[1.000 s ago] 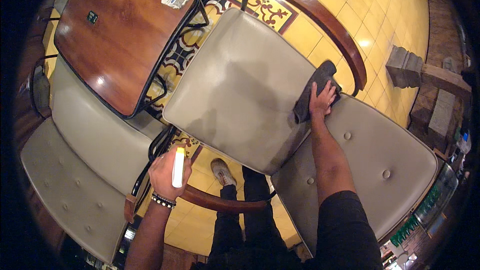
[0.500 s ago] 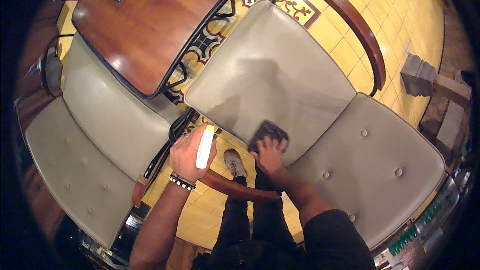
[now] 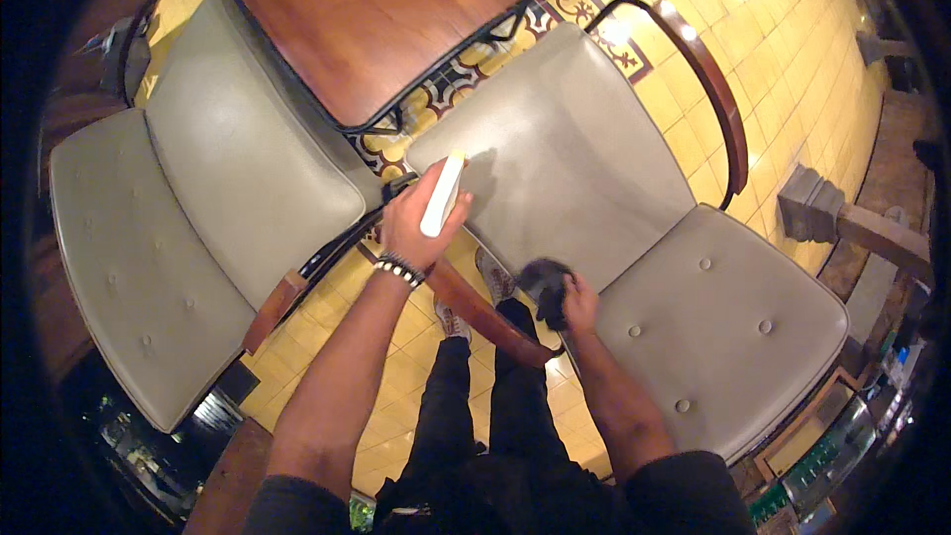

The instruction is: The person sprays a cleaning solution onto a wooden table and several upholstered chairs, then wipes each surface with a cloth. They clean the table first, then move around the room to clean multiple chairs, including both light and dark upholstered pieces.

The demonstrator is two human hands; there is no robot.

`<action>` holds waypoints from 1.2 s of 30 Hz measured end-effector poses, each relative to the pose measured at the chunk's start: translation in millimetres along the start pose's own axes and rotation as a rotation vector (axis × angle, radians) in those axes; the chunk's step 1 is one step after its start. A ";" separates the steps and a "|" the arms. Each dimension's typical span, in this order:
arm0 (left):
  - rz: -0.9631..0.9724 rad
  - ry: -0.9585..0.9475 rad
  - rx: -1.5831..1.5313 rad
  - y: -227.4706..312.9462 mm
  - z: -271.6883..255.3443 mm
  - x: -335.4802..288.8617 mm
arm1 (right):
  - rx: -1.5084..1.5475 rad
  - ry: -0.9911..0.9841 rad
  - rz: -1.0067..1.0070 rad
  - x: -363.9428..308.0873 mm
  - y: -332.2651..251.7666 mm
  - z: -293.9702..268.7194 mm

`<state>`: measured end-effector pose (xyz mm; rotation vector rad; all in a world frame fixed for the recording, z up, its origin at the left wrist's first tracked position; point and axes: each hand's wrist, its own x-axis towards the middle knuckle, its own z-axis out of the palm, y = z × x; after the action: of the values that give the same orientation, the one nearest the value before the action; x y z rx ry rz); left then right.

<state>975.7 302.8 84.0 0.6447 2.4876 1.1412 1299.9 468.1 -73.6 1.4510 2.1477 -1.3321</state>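
My left hand (image 3: 404, 228) is wrapped round a spray bottle (image 3: 443, 196). Only its white top and yellow tip show; the rest is hidden under the hand. It hangs over the near left edge of a grey-beige padded chair seat (image 3: 555, 129). My right hand (image 3: 581, 303) grips a bunched dark cloth (image 3: 545, 289) at the seat's near edge, close to the corner by the buttoned backrest (image 3: 728, 327). A darker streak runs across the seat. Below my hands curves the chair's wooden armrest (image 3: 485, 312).
A brown wooden table (image 3: 367, 30) with a dark rim stands ahead. To the left is a second padded chair (image 3: 238, 139). Another wooden armrest (image 3: 708, 69) bends along the far side of my chair. A stepped post (image 3: 810, 206) stands at the right on yellow tiles (image 3: 763, 40).
My view has shifted, and both feet now show. The left hand with the spray bottle has moved forward and right over the seat edge. My right hand now clutches the cloth from its right side.
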 end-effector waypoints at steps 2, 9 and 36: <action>-0.097 0.126 -0.457 10.4 -9.2 4.7 | 0.475 -0.089 0.035 -38.4 -25.2 -33.3; -0.024 0.542 -1.033 17.0 -119.1 -71.4 | -0.383 -0.250 -0.827 -145.4 -142.1 -15.3; -0.319 -0.187 -0.384 -42.7 -89.9 -386.6 | -0.281 -0.253 0.037 -297.8 104.6 -50.1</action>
<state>1248.6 18.6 148.1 0.2240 2.0419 1.3117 1545.0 332.2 80.0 1.1420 2.0347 -1.0826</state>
